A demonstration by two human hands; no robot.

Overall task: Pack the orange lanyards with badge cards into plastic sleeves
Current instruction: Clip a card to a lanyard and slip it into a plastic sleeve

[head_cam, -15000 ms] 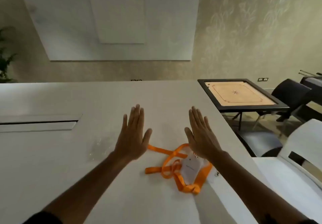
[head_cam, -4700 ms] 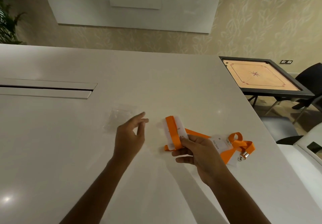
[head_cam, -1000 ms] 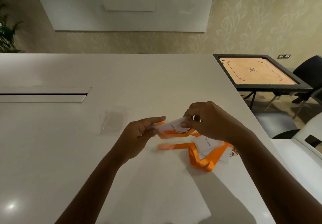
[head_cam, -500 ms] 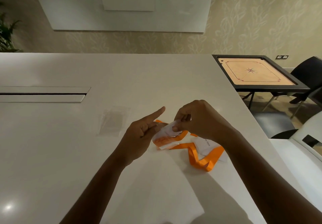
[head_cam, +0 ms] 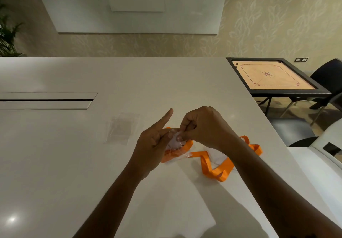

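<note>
My left hand [head_cam: 154, 146] holds a clear plastic sleeve [head_cam: 175, 151] with a folded orange lanyard and white badge card partly inside it; its index finger points up. My right hand [head_cam: 201, 126] pinches the top of the card and sleeve, just above the white table [head_cam: 74, 163]. A second orange lanyard [head_cam: 216, 170] with a white card lies loose on the table under my right wrist. A small stack of empty plastic sleeves [head_cam: 121, 129] lies flat to the left of my hands.
A long cable slot [head_cam: 46, 100] is set into the table at the left. The table's right edge runs close by the loose lanyard. Beyond it stand a carrom board table [head_cam: 268, 76], dark chairs [head_cam: 329, 76] and a white chair [head_cam: 325, 156].
The wrapped lanyard and card have gone into a plastic sleeve between both hands. My left index finger has lifted straight. The hands have dropped slightly toward the table.
</note>
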